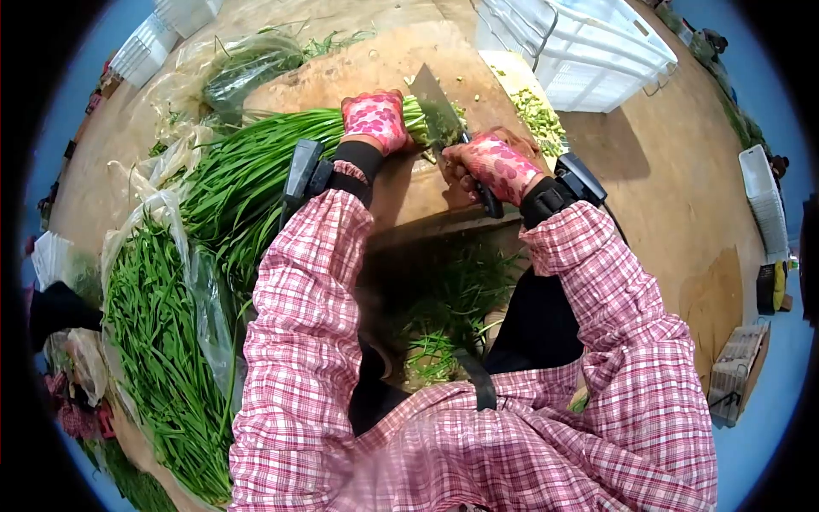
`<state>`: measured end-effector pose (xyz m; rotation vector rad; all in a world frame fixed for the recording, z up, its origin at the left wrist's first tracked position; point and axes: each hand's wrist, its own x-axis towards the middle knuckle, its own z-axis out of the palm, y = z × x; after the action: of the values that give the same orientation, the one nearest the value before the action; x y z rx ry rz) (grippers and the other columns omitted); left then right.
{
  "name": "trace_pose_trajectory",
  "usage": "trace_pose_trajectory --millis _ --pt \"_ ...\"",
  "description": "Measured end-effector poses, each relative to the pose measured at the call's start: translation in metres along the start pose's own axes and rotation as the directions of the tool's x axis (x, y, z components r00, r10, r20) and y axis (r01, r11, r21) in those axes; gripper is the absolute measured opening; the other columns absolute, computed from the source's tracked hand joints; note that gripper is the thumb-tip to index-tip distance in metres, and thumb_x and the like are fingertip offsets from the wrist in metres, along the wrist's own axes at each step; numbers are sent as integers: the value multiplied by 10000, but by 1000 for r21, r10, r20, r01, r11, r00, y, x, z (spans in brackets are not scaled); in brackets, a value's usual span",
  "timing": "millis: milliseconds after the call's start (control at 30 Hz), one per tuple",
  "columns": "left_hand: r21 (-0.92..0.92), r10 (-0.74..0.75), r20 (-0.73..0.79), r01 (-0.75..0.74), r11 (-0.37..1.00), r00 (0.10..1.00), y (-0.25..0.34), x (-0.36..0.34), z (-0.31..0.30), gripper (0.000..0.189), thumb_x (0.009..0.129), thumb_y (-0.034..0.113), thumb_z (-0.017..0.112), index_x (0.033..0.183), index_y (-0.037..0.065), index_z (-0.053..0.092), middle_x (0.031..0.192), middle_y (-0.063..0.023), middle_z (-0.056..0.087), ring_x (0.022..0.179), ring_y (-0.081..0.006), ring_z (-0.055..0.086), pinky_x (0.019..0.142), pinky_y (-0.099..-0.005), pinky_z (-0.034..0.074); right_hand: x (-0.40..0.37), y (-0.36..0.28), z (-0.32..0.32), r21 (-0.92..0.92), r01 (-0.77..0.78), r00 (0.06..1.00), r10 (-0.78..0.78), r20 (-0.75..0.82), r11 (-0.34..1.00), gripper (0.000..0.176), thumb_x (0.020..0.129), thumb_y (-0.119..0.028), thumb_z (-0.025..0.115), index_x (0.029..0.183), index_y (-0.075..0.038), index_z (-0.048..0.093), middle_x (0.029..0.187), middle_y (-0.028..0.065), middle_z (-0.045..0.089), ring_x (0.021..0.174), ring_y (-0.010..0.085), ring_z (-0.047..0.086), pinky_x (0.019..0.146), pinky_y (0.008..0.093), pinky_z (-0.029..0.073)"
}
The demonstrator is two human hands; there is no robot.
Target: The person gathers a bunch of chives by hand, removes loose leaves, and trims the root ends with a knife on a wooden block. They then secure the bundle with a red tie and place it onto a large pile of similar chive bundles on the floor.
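Observation:
My left hand (375, 119), in a pink patterned glove, is closed round a bundle of long green stalks (264, 162) lying on a wooden board (341, 81). The stalk ends stick out to the right of the fist. In my right hand (495, 166), gloved alike, is a knife (437, 109) with a broad blade and dark handle. Its blade stands beside the cut ends, just right of my left hand. Small cut pieces (537, 119) lie at the board's right edge, and a few bits are scattered near the blade.
A white plastic crate (580, 55) stands behind the board at the right. On the left, an open clear bag holds more green leaves (162, 341). Another plastic bag (247, 72) lies at the back left. Loose greens (435, 354) lie below the board between my legs.

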<state>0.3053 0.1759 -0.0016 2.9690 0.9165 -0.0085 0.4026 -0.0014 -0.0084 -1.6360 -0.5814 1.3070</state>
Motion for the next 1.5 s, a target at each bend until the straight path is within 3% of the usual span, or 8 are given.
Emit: trace_pose_trajectory --millis 633,733,833,900,967,1267,1467,1500 --pt "44 -60 -103 64 997 993 12 -18 12 666 692 383 767 1271 152 532 1199 -107 608 1133 -307 581 920 -521 431 -6 -12 25 72 -221 970 227 -87 973 287 951 -261 586 732 -79 556 557 0 495 442 142 475 403 302 384" --pt "29 -58 -97 61 998 994 9 -11 17 677 688 391 771 1272 153 528 1200 -105 608 1136 -309 579 917 -526 432 43 21 -3 -646 482 868 -422 260 592 284 948 -272 581 738 -81 575 564 8 511 445 144 481 412 308 388" --pt "11 -36 -130 37 999 991 6 -12 16 659 678 399 777 1246 151 552 1191 -118 619 1127 -320 589 919 -522 437 90 37 -22 -737 622 745 -491 452 265 295 941 -295 585 749 -72 598 574 20 533 448 155 493 424 321 392" --pt "-30 11 -136 -15 999 991 -2 -10 15 677 643 416 794 1220 143 570 1166 -134 637 1096 -337 610 918 -521 445 38 2 8 -367 26 997 -49 -54 930 331 939 -312 587 755 -38 614 560 43 545 438 172 500 413 337 379" --pt "-34 42 -93 -45 998 995 -6 -11 6 779 593 469 814 1247 130 562 1158 -147 647 1091 -327 620 908 -484 472 34 -6 -13 -697 268 945 -321 57 665 363 931 -284 601 689 -14 612 536 63 545 437 175 510 414 339 388" --pt "-252 89 193 -39 967 977 -16 16 -7 902 519 468 872 1242 29 558 1070 -192 679 1013 -336 653 865 -400 509 42 -23 -38 -185 165 984 -149 99 969 274 886 -221 646 712 -15 599 570 75 580 429 158 523 401 306 395" --pt "-213 63 114 -37 976 991 -1 7 -9 869 548 450 875 1236 23 560 1060 -201 679 1008 -344 651 862 -405 507 76 -19 -53 -917 384 759 -529 379 -106 188 796 -130 592 831 -11 734 815 205 692 774 306 703 669 386 547" --pt "-191 56 112 -33 981 992 0 7 -9 863 552 449 875 1234 24 561 1057 -200 680 1005 -342 652 862 -404 508 79 -17 -54 -954 286 814 -548 192 90 195 777 -140 616 867 -19 739 870 222 685 821 347 692 695 411 546"
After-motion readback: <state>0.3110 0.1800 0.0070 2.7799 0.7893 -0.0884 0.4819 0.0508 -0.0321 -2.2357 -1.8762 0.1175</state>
